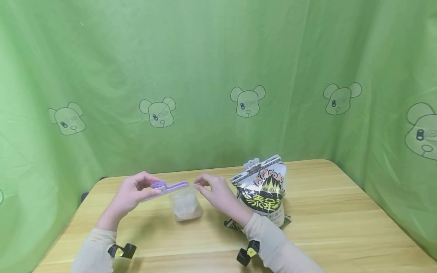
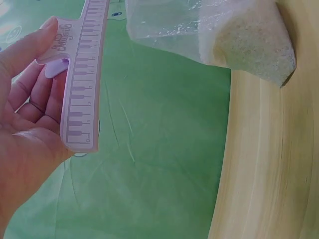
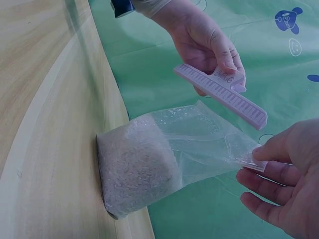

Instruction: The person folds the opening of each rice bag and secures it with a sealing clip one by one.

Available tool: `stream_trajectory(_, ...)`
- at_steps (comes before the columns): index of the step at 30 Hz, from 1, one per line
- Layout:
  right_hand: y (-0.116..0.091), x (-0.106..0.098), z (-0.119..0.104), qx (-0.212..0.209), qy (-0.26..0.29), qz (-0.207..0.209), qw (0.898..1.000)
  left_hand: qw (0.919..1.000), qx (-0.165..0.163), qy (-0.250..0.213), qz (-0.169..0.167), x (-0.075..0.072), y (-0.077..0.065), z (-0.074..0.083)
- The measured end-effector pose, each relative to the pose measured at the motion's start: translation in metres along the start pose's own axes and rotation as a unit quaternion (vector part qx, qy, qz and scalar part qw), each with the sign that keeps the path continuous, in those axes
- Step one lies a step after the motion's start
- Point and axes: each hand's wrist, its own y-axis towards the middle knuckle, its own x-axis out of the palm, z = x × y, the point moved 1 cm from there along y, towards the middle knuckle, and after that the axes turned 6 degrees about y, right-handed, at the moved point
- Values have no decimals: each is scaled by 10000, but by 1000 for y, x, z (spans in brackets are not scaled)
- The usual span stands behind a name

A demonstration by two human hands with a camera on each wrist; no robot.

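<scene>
Between thumb and fingers, my left hand (image 1: 131, 192) pinches the handle of a long purple bag clip (image 2: 83, 84) printed with piano keys and a number scale. My right hand (image 1: 218, 191) pinches the gathered top of a clear plastic bag (image 3: 199, 142). Pale rice grains (image 3: 137, 167) fill the bottom of that bag, which stands on the table. Its upper part is stretched toward the right fingers (image 3: 274, 149). In the right wrist view the clip lies just beyond the bag's top, apart from the pinched end.
A large printed rice bag (image 1: 261, 193) stands right of my right hand, its top closed by a grey-white clip (image 1: 256, 168). The wooden table (image 1: 324, 227) ends at a green curtain (image 1: 205, 57) with mouse-head drawings.
</scene>
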Motion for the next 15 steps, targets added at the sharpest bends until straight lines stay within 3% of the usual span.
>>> stream_trajectory(3,0,0,0,-1,5,-1,10000,9995,293,98,-20,1,-2,11)
stream_trajectory(7,1,0,-1,-9,-15,-8,10000,9982,572,158,41,1,-3,12)
stream_trajectory(15,0,-1,-1,45,8,-28,10000,9970,767,12,96,3,-4,16)
